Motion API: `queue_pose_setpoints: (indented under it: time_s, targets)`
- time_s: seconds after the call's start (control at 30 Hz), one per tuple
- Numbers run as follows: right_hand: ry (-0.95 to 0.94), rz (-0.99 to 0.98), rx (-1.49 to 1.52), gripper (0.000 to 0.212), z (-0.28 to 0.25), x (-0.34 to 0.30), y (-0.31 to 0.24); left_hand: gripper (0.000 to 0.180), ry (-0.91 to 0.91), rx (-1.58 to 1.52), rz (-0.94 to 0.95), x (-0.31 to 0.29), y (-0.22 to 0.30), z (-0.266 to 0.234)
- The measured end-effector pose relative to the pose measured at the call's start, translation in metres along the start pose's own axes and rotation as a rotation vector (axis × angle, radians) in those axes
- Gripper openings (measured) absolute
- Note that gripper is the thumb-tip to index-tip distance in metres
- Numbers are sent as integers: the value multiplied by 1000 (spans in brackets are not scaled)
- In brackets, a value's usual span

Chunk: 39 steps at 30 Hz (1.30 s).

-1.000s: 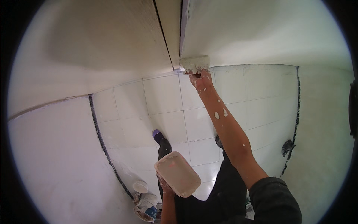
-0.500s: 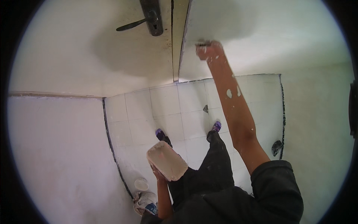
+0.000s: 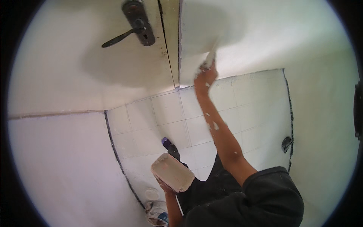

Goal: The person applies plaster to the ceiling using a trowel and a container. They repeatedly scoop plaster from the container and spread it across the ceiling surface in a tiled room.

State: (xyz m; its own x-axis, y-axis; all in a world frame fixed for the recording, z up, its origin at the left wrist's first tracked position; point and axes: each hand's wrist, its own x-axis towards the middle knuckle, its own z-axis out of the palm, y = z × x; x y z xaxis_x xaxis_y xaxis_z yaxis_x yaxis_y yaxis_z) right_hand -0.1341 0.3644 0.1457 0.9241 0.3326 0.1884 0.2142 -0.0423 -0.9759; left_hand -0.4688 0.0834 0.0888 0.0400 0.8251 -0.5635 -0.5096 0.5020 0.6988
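Note:
My left hand (image 3: 165,186) grips a pale, rectangular, round-cornered tub (image 3: 173,172) smeared along its rim, holding it low in front of my legs. At the end of my outstretched right arm, my right hand (image 3: 205,74) is closed around a putty knife (image 3: 210,58), whose pale blade is blurred. The blade points up along the white wall (image 3: 261,34) to the right of the door frame; whether it touches the wall I cannot tell. White splashes mark my right forearm and hand.
A white door (image 3: 64,56) with a dark lever handle (image 3: 124,36) stands at the far left. Pale tiles (image 3: 170,108) cover the floor. A dark rounded object (image 3: 287,144) lies by the right wall. A white round lid-like thing (image 3: 152,194) and a crumpled bag (image 3: 157,212) sit lower left.
My right hand has dropped down the wall, its arm bending inward, and the knife's blade now shows pointing up. The tub remains in my left hand. The whole view has shifted slightly.

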Motion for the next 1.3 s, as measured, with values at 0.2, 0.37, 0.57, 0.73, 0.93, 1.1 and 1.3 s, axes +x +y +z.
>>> queue_pose_setpoints:
  time_s: [0.2,0.37,0.57,0.73,0.93,1.1,1.3]
  targets:
    - [344,-228,-334,35,89,-14,0,54,67,333,69,-10,-8,-54]
    - [127,-122,-285,39,90,-54,7,54,79,110,-20,5,12,-75]
    - [47,313,356,27,7,-47,-3,55,94,35,-9,11,27,-88]
    - [76,14,-86,23,33,6,-1,55,67,10,-9,17,27,-83]
    - [-120,-292,-370,54,44,-84,-7,56,62,-1,-13,13,21,-72]
    - [-13,-24,-25,47,25,-28,-17,56,31,-2,-37,10,16,-63]
    - [-257,-356,-222,40,23,-75,1,53,23,-150,-52,11,0,-84]
